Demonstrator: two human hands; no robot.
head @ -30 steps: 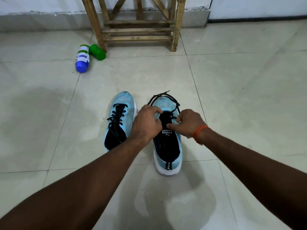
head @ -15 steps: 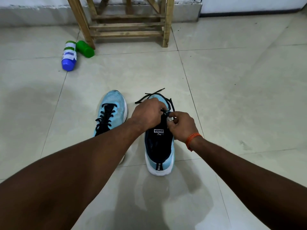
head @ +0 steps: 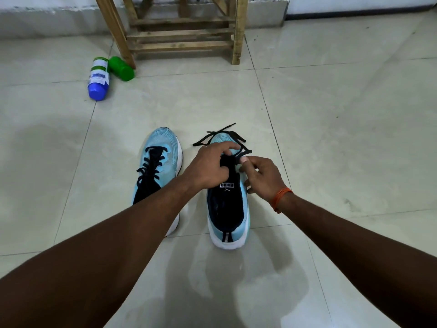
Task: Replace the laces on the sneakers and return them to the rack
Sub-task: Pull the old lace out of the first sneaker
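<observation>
Both sneakers stand side by side on the floor (head: 331, 138), near the wooden rack (head: 184, 39). Left hand (head: 208, 169) and right hand (head: 262, 178) each pinch the black lace (head: 236, 139) over the right sneaker (head: 228, 216). The left sneaker (head: 160, 159) is fully laced.

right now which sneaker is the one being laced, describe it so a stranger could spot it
Start at the wooden rack by the wall and come down the tiled floor to the two light blue sneakers. It is the right sneaker, under both hands. Unlike the fully laced left sneaker, its black lace trails loose over the toe.
</observation>
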